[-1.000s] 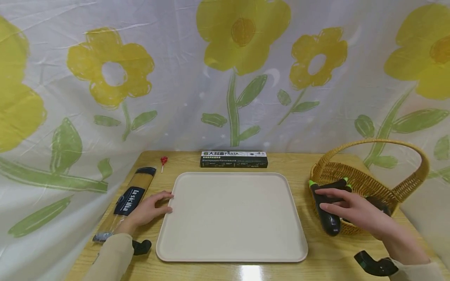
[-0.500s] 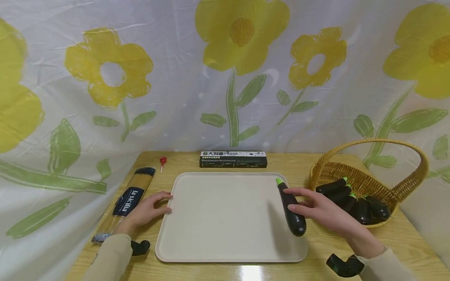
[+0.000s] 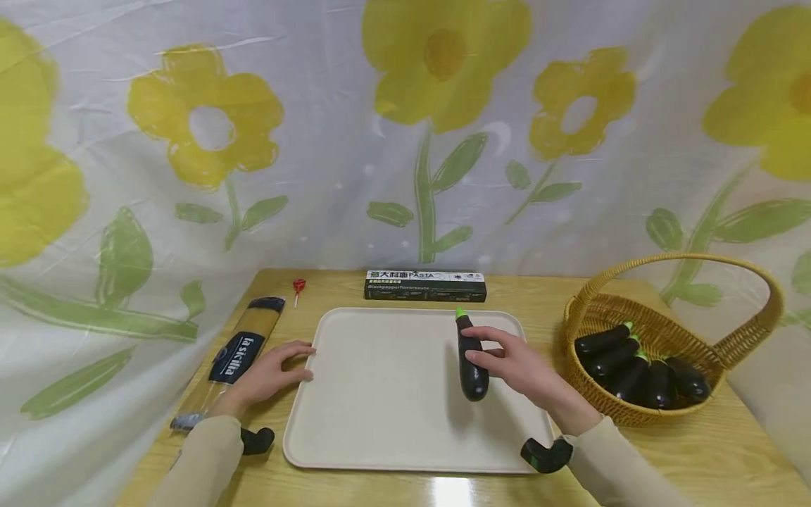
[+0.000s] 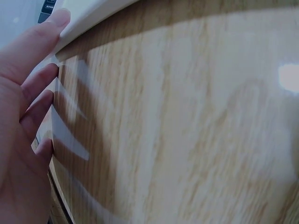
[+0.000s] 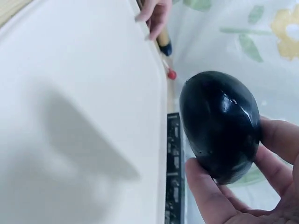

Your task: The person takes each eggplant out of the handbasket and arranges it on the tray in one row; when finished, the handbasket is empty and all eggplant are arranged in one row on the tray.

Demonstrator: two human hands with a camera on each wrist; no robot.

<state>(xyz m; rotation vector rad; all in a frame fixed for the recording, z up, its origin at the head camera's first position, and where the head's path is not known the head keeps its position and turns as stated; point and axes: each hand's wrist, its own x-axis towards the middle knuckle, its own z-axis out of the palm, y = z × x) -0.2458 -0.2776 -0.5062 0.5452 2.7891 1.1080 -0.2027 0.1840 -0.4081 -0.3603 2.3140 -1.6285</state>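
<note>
My right hand [image 3: 516, 362] pinches a dark, glossy eggplant [image 3: 472, 366] with a green stem end, holding it over the right half of a cream tray [image 3: 380, 394]. In the right wrist view the eggplant's rounded end [image 5: 219, 121] faces the camera, and its shadow falls on the tray. My left hand [image 3: 272, 373] rests at the tray's left rim with relaxed fingers. The left wrist view has that thumb at the tray edge [image 4: 88, 18], the other fingers [image 4: 39, 112] spread below it. Several more eggplants [image 3: 627, 377] lie in a wicker basket [image 3: 573, 359] at the right.
A pack of spaghetti [image 3: 237, 355] lies on the wooden table [image 3: 355, 486] left of the tray, partly behind my left forearm. Near it is a red lollipop [image 3: 299, 285]. A dark pasta box [image 3: 424, 287] stands behind the tray, before a flowered cloth [image 3: 329, 141].
My right hand has carried the eggplant from the basket leftward over the tray. The left hand has stayed at the tray's left rim.
</note>
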